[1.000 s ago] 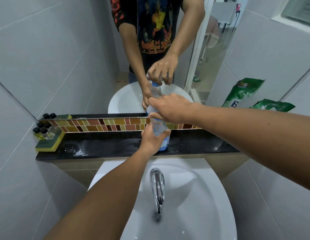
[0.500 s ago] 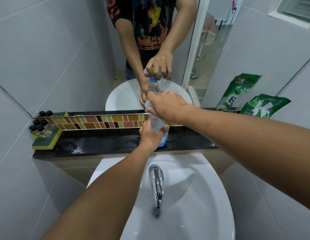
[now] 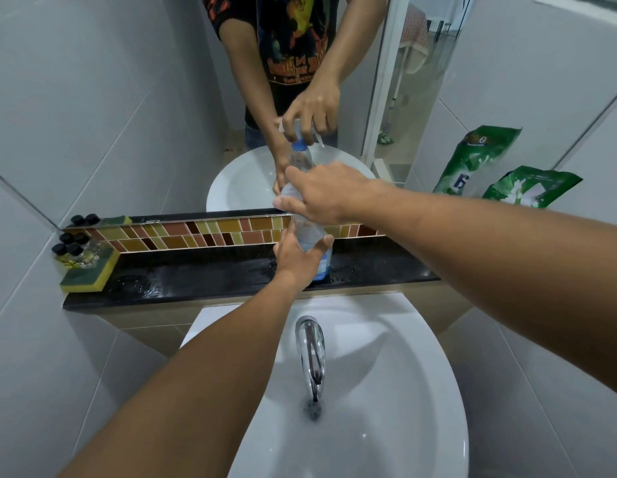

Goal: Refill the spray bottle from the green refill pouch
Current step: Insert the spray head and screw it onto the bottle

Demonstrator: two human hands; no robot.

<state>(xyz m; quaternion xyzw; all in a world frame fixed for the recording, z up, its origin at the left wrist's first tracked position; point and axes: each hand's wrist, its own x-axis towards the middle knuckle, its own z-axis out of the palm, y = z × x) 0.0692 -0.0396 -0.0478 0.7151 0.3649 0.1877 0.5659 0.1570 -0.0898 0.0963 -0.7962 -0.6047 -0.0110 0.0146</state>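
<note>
Grey-tiled washroom, mirror above a black, wet ledge (image 3: pixel 196 274) behind a white basin (image 3: pixel 386 408) with a chrome tap (image 3: pixel 310 353). Clear spray bottle (image 3: pixel 312 232) standing upright on the ledge just behind the tap, blue at its base. Left hand (image 3: pixel 296 260) wrapped round the lower body, fingers closed on it, thumb up one side: a steadying hold, probably to stop the bottle turning or tipping on the slick surface. Right hand (image 3: pixel 321 198) cupped over the top, fingers closed around the spray head; mirror showing a blue collar and a white trigger poking out under that hand. Looks like the twisting-off of the head, the first step before any pouring; whether the thread is loose yet cannot be told. Green refill pouch (image 3: pixel 531 188) leaning against the wall on the right, well apart from the bottle, with its reflection beside it, untouched and seemingly unopened, though the spout is too small to make out. Sensible spot: within the right hand's reach once the head is off. Far left of the ledge, a yellow-and-green sponge (image 3: pixel 89 274) carrying small black-capped vials (image 3: pixel 70 248), clear of the work. Risk ahead, judged from the wet ledge and a light, nearly empty bottle: slipping while the pouch is tipped, so the left hand's hold worth keeping, or the job done over the basin.
</note>
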